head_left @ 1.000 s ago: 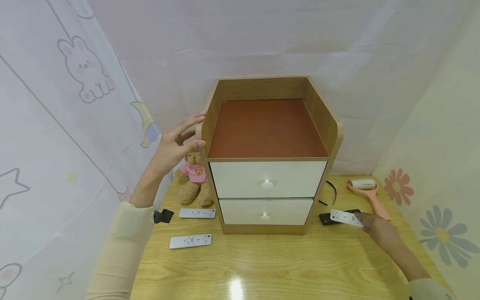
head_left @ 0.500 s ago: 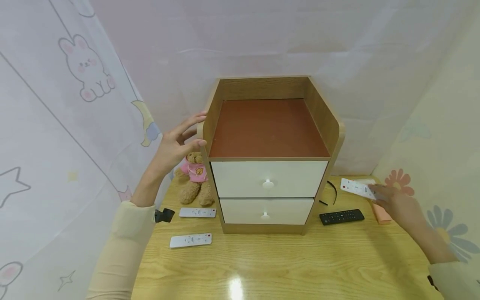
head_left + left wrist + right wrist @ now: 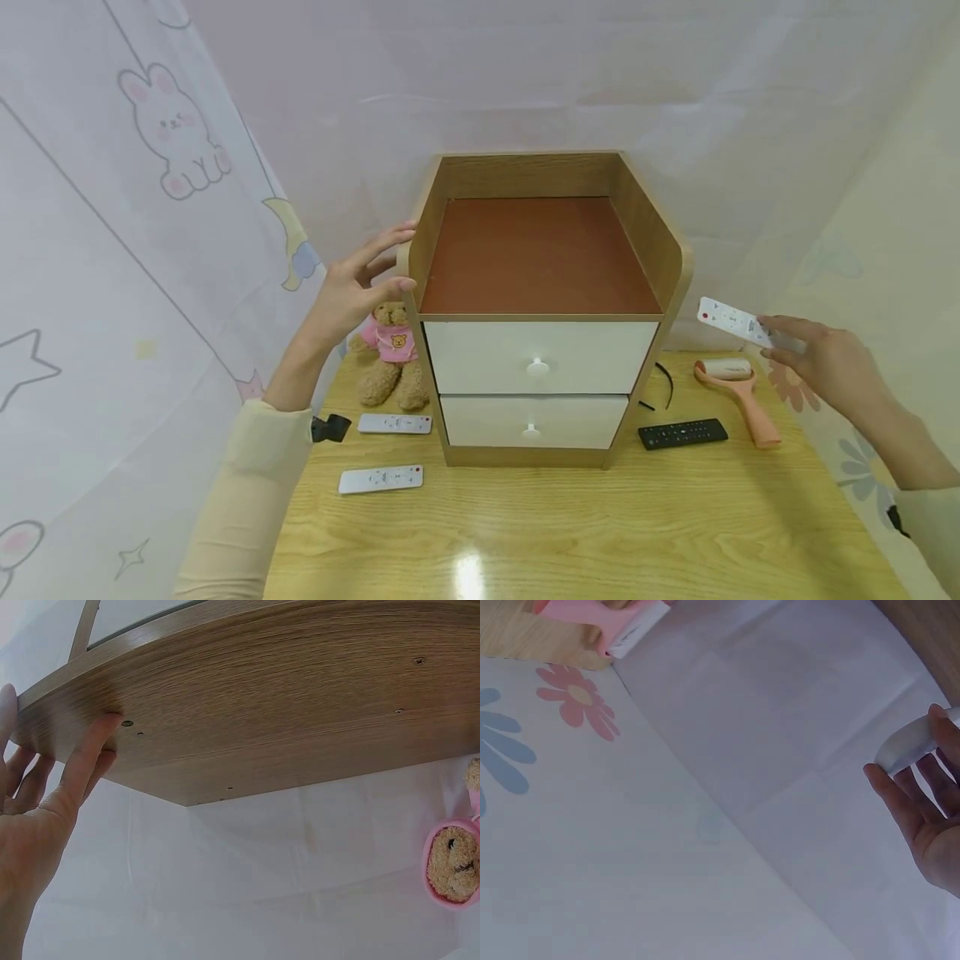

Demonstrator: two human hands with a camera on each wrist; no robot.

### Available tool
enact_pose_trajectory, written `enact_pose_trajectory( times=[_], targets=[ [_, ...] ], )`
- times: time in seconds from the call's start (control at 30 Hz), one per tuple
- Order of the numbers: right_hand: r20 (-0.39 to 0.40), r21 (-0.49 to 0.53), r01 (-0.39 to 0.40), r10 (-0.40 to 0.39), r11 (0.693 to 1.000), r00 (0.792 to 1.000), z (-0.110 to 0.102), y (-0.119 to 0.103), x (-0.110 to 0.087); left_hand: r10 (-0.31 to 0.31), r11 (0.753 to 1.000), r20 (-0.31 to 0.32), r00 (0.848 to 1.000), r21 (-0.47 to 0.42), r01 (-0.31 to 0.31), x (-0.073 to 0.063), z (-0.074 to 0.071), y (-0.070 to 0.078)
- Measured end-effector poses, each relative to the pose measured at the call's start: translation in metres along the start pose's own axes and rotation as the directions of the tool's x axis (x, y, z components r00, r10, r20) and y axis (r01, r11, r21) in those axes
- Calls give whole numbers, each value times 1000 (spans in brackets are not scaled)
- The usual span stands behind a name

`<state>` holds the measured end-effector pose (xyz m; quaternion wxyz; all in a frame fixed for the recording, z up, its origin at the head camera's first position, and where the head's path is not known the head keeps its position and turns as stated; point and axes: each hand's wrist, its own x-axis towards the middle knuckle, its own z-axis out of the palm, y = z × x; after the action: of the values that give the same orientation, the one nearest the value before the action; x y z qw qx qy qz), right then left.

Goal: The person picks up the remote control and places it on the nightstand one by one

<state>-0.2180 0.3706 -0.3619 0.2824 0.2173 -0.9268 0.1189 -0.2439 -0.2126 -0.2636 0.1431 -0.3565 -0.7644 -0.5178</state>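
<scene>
My right hand (image 3: 847, 375) pinches one end of a white remote control (image 3: 731, 321) between thumb and fingers, raised to the right of the small drawer cabinet (image 3: 543, 258). In the right wrist view the remote (image 3: 909, 746) shows edge-on, its far end cut off by the frame. My left hand (image 3: 348, 287) rests on the upper front corner of the cabinet's left side panel, fingers spread. The left wrist view has fingertips touching the panel's wood-grain outer face (image 3: 262, 697). Both white drawers are closed.
Left of the cabinet sit a teddy bear (image 3: 393, 358) in pink, one white remote (image 3: 395, 424) and another white remote (image 3: 381, 479). To its right lie a black remote (image 3: 682, 434), an orange lint roller (image 3: 738, 392) and a black strap (image 3: 666, 385). Printed curtains stand around the wooden table (image 3: 570, 533).
My right hand has lifted the white remote from over the black remote, up and to the right, uncovering the black remote and lint roller. The left hand stays at the panel.
</scene>
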Motion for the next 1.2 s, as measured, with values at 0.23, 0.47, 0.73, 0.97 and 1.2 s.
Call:
enact_pose_trajectory(
  times=[0.23, 0.47, 0.73, 0.97, 1.2],
  targets=[
    [9, -77, -16, 16, 997, 1000, -28, -4, 26, 16, 1000, 1, 1000, -15, -16, 0, 0, -1],
    [-4, -136, -22, 21, 991, 1000, -60, -4, 49, 14, 1000, 3, 1000, -12, -14, 3, 4, 2],
    [-29, -157, 11, -16, 987, 999, -85, -17, 80, 18, 1000, -9, 1000, -17, -19, 3, 5, 3],
    [-2, -177, 17, -18, 984, 1000, -105, -33, 113, 41, 999, -10, 999, -20, -41, 3, 5, 3],
    [34, -176, 59, -54, 983, 998, -115, -54, 144, 54, 998, -18, 998, -19, -54, 4, 6, 2]
  ],
)
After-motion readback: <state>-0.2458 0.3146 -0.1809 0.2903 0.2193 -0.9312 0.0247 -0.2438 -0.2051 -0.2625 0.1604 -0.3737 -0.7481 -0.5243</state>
